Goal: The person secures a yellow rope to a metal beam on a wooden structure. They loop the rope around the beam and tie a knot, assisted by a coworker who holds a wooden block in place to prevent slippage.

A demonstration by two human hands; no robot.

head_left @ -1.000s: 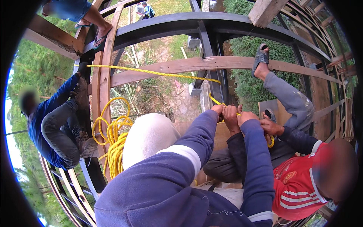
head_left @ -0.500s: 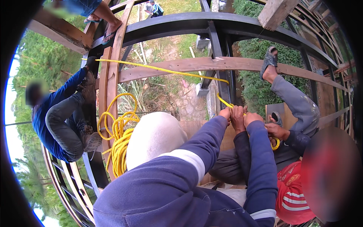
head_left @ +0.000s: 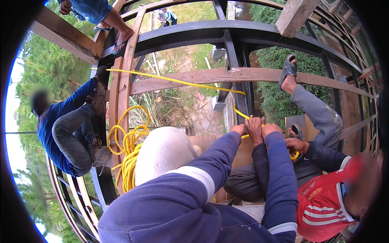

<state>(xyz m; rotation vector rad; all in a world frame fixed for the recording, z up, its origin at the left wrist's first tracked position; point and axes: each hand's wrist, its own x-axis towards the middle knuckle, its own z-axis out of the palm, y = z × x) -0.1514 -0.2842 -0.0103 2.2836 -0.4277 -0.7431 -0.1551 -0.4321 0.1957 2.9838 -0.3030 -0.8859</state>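
Yellow rope [head_left: 178, 82] runs taut from a timber at the left to the black steel beam, passes behind it and comes out toward the hands. My left hand [head_left: 238, 129] is closed on a short stretch of this rope. Just right of it, my right hand [head_left: 271, 128] is closed on the rope too, its fingers partly hidden. Between my two hands is a co-worker's hand [head_left: 255, 128], also gripping the rope. That person's other hand [head_left: 298, 145] holds a loop of rope farther right. A loose coil of the rope [head_left: 130, 160] lies on the planks at the left.
A black steel beam [head_left: 186, 35] curves across, with timber [head_left: 162, 83] below it and open gaps down to the ground. A person in blue [head_left: 67, 121] sits at the left; a sandalled foot [head_left: 122, 40] stands above. The red-shirted co-worker [head_left: 324, 202] sits close right.
My left hand has moved slightly left and down, away from the co-worker's hand, and a stretch of rope now shows between them. The co-worker's head and shoulder have shifted right.
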